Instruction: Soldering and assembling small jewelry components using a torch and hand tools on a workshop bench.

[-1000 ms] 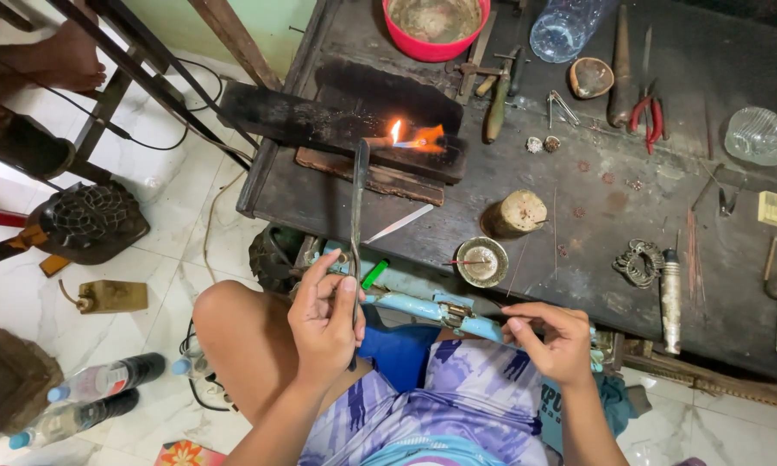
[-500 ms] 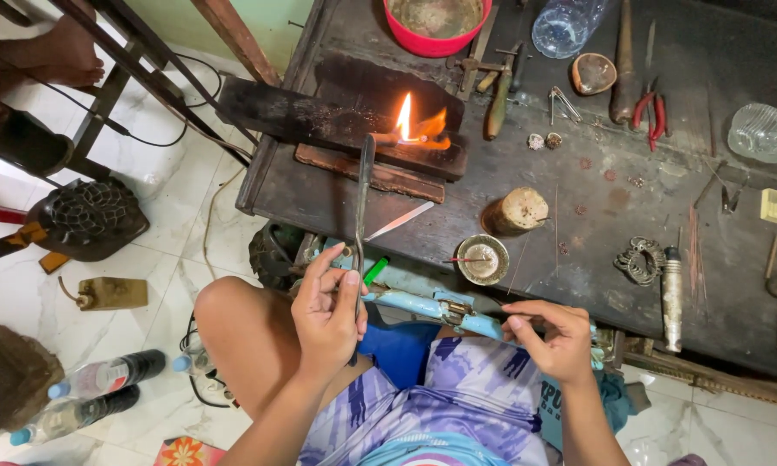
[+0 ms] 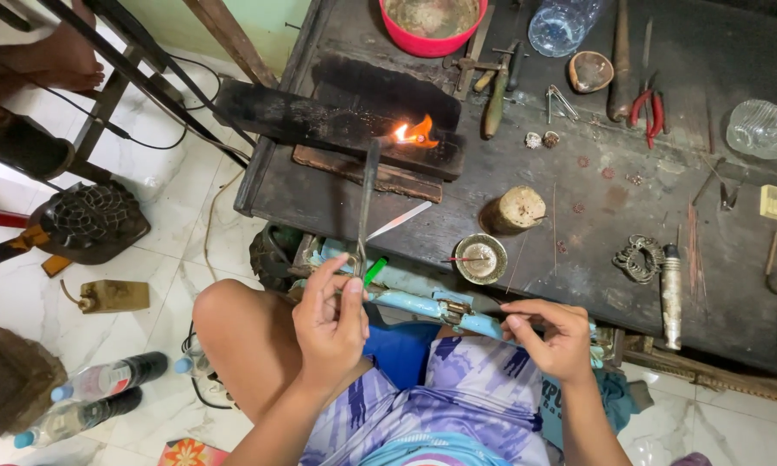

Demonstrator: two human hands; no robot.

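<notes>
At the far left, plastic bottles (image 3: 103, 380) are lying on the pale tiled floor (image 3: 173, 285), with a dark woven object (image 3: 91, 220) and a small brass-coloured piece (image 3: 112, 296) sitting above them. A bare knee (image 3: 233, 328) is pushing up beside the edge of the dark workbench (image 3: 336, 203).

The left hand (image 3: 332, 324) is closing its thumb and fingers around the lower end of a long pair of metal tongs (image 3: 367, 207), gripping them firmly. The tongs are standing nearly upright in the view, reaching away across the bench, and their tip is sitting at the small orange flame (image 3: 416, 132) that is burning on a charred black block (image 3: 345, 125) (whatever the tip is pinching is too small to make out). A green-capped item (image 3: 375, 270) is lying just beside the hand.

Between the two hands a light blue tool (image 3: 431, 306) is running along the near edge of the bench. Just beyond it a round metal dish (image 3: 481, 258) and a short wooden stump (image 3: 518, 209) are resting on the bench top.

The right hand (image 3: 556, 336) is curling its fingers with thumb and forefinger pinched together near the blue tool's right end; I cannot tell what it is pinching, if anything.

Farther right, red-handled pliers (image 3: 647, 108), a coil of wire (image 3: 637, 257), a metal cylinder (image 3: 671, 285) and a clear glass dome (image 3: 759, 129) are lying well apart. A red bowl (image 3: 431, 43) is standing at the bench's far edge.
</notes>
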